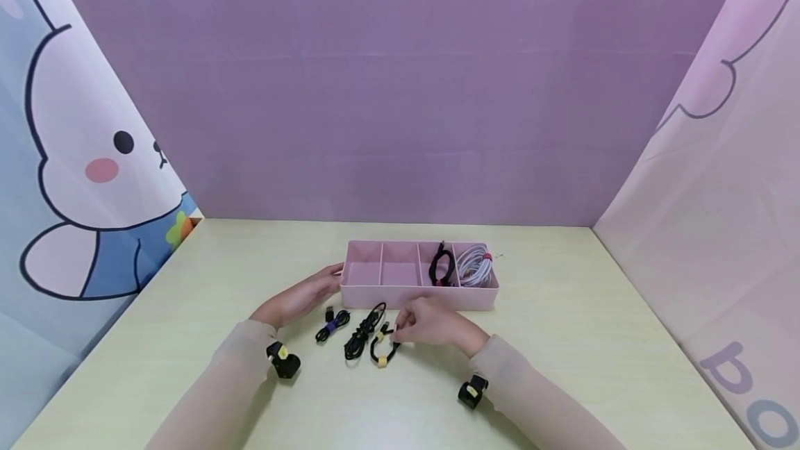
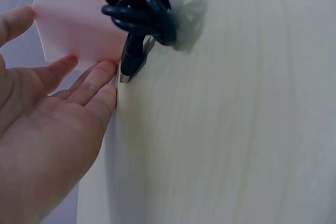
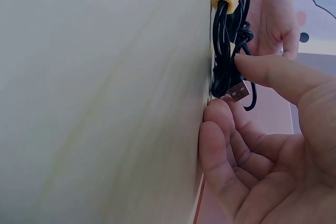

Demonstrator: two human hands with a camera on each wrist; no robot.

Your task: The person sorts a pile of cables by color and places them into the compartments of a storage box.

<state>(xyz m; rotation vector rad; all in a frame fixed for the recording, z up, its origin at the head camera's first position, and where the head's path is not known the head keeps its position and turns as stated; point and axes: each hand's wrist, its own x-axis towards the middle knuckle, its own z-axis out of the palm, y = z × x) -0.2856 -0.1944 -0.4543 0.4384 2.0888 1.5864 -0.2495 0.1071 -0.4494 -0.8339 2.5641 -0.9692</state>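
Observation:
My left hand (image 1: 315, 288) rests its fingertips against the left end of a pink divided box (image 1: 419, 297); its fingers are fairly straight in the left wrist view. In front of the box, my right hand (image 1: 431, 321) pinches a black USB cable (image 1: 382, 361) with yellow ties between thumb and curled fingers. The cable's metal USB plug (image 3: 239, 91) shows between the fingertips, close to the tabletop. Left of it lies a longer bundled black cable (image 1: 356, 344). A short black USB cable (image 1: 331, 327) with a purple tie lies nearest my left hand.
The box's third compartment holds a coiled black cable (image 1: 434, 271), its rightmost a white cable coil (image 1: 473, 269) with a red tie. Two left compartments (image 1: 400, 269) show bare floors. A purple backdrop (image 1: 400, 89) and printed side curtains border the pale wooden table (image 1: 562, 297).

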